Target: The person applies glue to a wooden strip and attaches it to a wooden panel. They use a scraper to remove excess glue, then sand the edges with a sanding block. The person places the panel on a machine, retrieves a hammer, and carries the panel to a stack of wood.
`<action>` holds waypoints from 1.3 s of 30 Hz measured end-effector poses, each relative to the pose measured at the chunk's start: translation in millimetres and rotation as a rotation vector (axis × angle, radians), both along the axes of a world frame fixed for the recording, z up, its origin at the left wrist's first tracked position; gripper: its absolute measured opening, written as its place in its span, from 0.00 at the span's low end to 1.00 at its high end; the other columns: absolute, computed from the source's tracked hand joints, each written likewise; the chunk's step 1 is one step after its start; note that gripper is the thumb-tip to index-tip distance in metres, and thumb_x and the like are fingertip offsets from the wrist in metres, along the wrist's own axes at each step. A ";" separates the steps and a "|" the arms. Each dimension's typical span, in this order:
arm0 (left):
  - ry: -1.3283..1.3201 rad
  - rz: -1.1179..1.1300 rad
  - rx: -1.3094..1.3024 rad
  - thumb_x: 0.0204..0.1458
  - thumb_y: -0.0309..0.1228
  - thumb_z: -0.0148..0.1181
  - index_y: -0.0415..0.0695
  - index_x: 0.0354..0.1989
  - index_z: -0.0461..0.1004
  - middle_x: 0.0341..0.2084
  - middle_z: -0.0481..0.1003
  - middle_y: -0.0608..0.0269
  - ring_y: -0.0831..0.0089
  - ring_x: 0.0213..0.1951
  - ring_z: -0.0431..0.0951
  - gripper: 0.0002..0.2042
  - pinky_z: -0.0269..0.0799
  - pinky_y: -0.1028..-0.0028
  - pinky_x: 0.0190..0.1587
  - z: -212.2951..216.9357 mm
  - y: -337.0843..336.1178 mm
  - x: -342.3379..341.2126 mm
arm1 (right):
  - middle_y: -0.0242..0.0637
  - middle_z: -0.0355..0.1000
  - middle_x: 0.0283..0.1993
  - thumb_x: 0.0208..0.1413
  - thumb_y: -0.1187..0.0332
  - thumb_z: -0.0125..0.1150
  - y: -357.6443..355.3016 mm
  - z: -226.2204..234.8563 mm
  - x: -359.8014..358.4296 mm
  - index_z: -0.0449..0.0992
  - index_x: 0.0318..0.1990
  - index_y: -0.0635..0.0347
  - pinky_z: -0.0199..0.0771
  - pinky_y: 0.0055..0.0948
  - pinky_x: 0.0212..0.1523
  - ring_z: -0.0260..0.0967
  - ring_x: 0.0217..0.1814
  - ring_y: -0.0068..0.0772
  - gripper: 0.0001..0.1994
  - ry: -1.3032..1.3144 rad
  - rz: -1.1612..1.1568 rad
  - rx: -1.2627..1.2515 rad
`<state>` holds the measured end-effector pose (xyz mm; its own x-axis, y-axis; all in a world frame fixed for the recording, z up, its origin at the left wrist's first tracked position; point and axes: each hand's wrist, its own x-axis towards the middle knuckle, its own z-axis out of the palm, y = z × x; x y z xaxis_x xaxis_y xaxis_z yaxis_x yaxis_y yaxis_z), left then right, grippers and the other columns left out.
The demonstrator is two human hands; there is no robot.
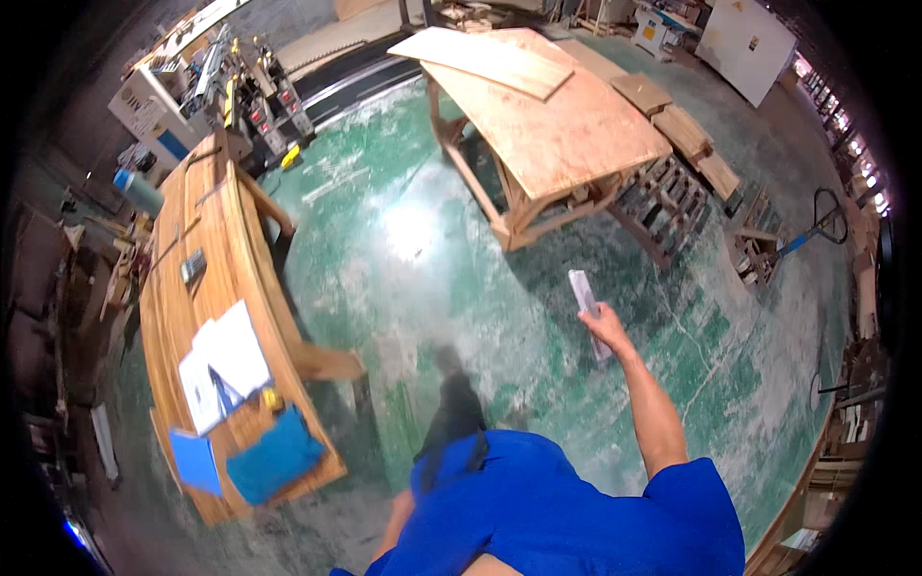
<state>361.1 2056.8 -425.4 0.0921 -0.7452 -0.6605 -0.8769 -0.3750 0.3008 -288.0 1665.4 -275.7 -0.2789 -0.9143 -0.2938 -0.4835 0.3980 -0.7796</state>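
My right hand point(603, 324) is closed round a long, pale grey rectangular bar point(581, 288), held out over the floor to my right. One end sticks up beyond the fingers and the other shows below the hand; its exact kind I cannot make out. Of my left arm only a bit of bare skin point(395, 521) shows beside my blue shirt, and the left hand is out of sight. Ahead of the right hand stands a wooden worktable point(552, 125) with a loose board point(490, 60) lying on it.
At left a wooden bench point(182, 278) carries white papers point(245, 346), a blue folder point(195, 461), a teal cloth point(276, 456) and a tape measure point(271, 399). Machinery point(259, 91) stands beyond it. A pallet jack point(802, 235) and stacked boards point(684, 132) are at right.
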 end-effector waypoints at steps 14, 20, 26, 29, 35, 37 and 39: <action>0.721 0.705 -0.153 0.63 0.24 0.53 0.49 0.27 0.64 0.19 0.64 0.72 0.77 0.21 0.64 0.11 0.78 0.68 0.35 62.6 -875.2 41.5 | 0.40 0.81 0.49 0.55 0.59 0.77 -369.6 80.6 85.8 0.74 0.60 0.69 0.77 0.32 0.49 0.78 0.49 0.29 0.30 -0.336 -0.169 0.323; 0.610 0.584 -0.126 0.63 0.28 0.59 0.37 0.51 0.75 0.36 0.73 0.66 0.76 0.37 0.76 0.12 0.86 0.61 0.42 31.1 -1129.3 9.4 | 0.47 0.81 0.49 0.54 0.54 0.77 -659.2 99.0 121.1 0.74 0.61 0.70 0.78 0.33 0.51 0.79 0.50 0.33 0.34 -0.305 -0.016 0.196; 0.590 0.257 -0.209 0.64 0.35 0.62 0.29 0.70 0.65 0.63 0.74 0.37 0.55 0.56 0.82 0.31 0.78 0.64 0.56 80.2 -1376.2 -87.9 | 0.51 0.81 0.51 0.53 0.51 0.76 -901.1 167.2 118.9 0.75 0.62 0.65 0.77 0.37 0.54 0.80 0.53 0.42 0.34 -0.117 0.183 0.175; 0.496 0.127 -0.292 0.63 0.35 0.62 0.28 0.67 0.69 0.50 0.83 0.40 0.58 0.48 0.85 0.28 0.78 0.64 0.54 80.5 -1511.7 -93.6 | 0.54 0.79 0.54 0.52 0.54 0.75 -996.9 186.0 109.7 0.75 0.60 0.64 0.77 0.42 0.56 0.78 0.57 0.51 0.32 -0.068 0.152 0.187; 0.342 -0.238 -0.347 0.62 0.41 0.66 0.31 0.67 0.69 0.51 0.81 0.34 0.50 0.51 0.83 0.31 0.77 0.60 0.55 119.9 -1864.3 -166.9 | 0.58 0.77 0.55 0.54 0.58 0.73 -1143.2 166.0 110.3 0.73 0.61 0.62 0.75 0.48 0.59 0.75 0.60 0.60 0.29 0.050 -0.236 -0.033; 0.448 -0.236 -0.364 0.62 0.44 0.66 0.27 0.68 0.66 0.61 0.74 0.32 0.47 0.61 0.77 0.35 0.71 0.60 0.64 108.7 -2003.2 -183.1 | 0.57 0.77 0.57 0.54 0.59 0.74 -1188.1 114.2 117.1 0.72 0.63 0.63 0.74 0.49 0.60 0.75 0.60 0.60 0.32 0.179 -0.257 0.130; 0.396 -0.285 -0.609 0.61 0.46 0.67 0.23 0.69 0.62 0.67 0.67 0.29 0.44 0.68 0.70 0.40 0.64 0.58 0.70 89.9 -2133.6 -209.3 | 0.54 0.78 0.54 0.53 0.58 0.76 -1247.4 126.9 128.8 0.73 0.62 0.65 0.77 0.45 0.58 0.78 0.57 0.52 0.32 0.001 -0.463 0.056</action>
<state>151.9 -76.7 -335.5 -0.3145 -0.9466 -0.0708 -0.6990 0.1805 0.6920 -159.2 418.0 -148.8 -0.6541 -0.6761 -0.3391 -0.2455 0.6139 -0.7502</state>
